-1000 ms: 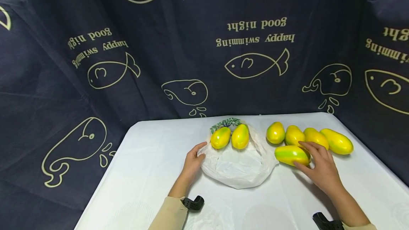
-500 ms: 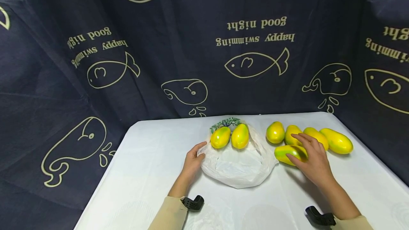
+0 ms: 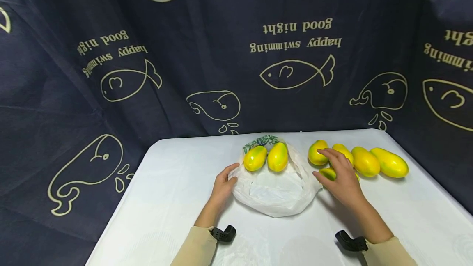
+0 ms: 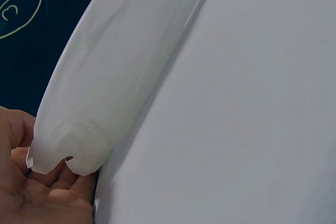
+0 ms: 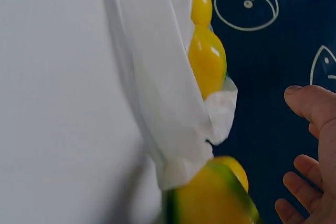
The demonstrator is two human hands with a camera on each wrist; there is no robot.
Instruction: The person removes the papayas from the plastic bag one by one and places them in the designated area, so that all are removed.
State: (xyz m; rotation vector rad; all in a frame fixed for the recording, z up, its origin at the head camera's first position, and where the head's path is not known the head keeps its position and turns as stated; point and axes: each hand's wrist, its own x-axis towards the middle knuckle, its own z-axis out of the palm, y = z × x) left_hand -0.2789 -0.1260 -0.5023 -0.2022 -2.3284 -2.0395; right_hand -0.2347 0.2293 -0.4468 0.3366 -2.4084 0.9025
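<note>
A white plastic bag (image 3: 275,206) lies with its mouth wide, a green leaf print at its far side. Two yellow-green mangoes, a left one (image 3: 255,159) and a right one (image 3: 277,157), rest in it. My left hand (image 3: 223,184) pinches the bag's left rim; the left wrist view has the thin plastic (image 4: 115,66) between thumb and fingers. Over a mango (image 3: 327,173) just right of the bag hovers my right hand (image 3: 343,180), fingers spread, covering most of that fruit. The right wrist view shows the hand (image 5: 315,156) apart from the blurred mango (image 5: 210,198).
Several more mangoes line up behind my right hand, among them a middle one (image 3: 365,162) and the rightmost one (image 3: 389,162). The white-covered table (image 3: 162,192) ends at a dark cloth (image 3: 207,52) with fish drawings.
My right hand has come off the front mango and moved left across it toward the bag. That mango stays in place. The left hand and the bag have not moved.
</note>
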